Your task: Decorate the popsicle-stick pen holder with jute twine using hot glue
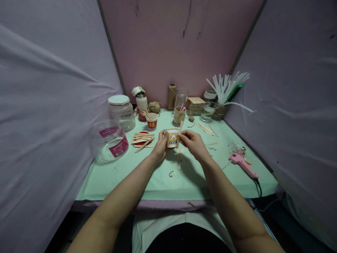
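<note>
A small paper cup (pixel 172 138) with a rabbit picture is held tilted above the green table. My left hand (pixel 161 146) is wrapped round its left side, thumb near the rim. In the fingertips of my right hand (pixel 192 141) a wooden stick (pixel 180 131) stands nearly upright against the cup's right side. Below the cup, more wooden sticks (pixel 180 161) lie on the table. To the left of my left hand, a pile of sticks (pixel 143 137) rests on a red lid. A red cup (pixel 152 121) with sticks in it stands behind the pile.
A pink glue gun (pixel 243 164) lies at the right with its cord over the front edge. Clear jars (pixel 122 114) stand at the left. Along the back are a twine spool (pixel 171 96), a decorated cup (pixel 179 116) and a holder of white glue sticks (pixel 219 111).
</note>
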Action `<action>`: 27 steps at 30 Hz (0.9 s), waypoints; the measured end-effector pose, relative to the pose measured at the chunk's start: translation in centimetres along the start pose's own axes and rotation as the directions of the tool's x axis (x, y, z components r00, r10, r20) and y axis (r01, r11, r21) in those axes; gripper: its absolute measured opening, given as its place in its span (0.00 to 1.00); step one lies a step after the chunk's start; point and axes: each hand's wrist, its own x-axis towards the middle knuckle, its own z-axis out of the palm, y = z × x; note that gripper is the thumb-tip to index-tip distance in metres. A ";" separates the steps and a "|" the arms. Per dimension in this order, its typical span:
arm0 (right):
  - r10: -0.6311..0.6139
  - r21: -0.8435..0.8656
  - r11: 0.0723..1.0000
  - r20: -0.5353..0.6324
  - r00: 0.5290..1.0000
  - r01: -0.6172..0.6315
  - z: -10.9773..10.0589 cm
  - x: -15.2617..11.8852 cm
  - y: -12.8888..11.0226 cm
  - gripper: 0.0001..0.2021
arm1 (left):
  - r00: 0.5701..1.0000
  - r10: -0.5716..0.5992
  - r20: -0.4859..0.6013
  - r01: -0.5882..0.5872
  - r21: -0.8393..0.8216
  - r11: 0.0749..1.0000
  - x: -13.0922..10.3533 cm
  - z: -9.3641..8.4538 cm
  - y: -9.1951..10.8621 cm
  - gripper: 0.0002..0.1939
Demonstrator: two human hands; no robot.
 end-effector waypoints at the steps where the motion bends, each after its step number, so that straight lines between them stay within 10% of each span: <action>1: -0.015 -0.015 1.000 0.001 1.000 0.015 0.1 0.2 0.2 0.11 | 1.000 0.004 0.002 -0.004 -0.003 1.000 0.0 0.0 0.0 0.24; 27: -0.131 -0.167 0.979 -0.081 0.988 0.116 1.0 0.0 0.4 0.08 | 1.000 0.013 -0.006 -0.014 -0.004 1.000 0.0 0.2 -0.1 0.27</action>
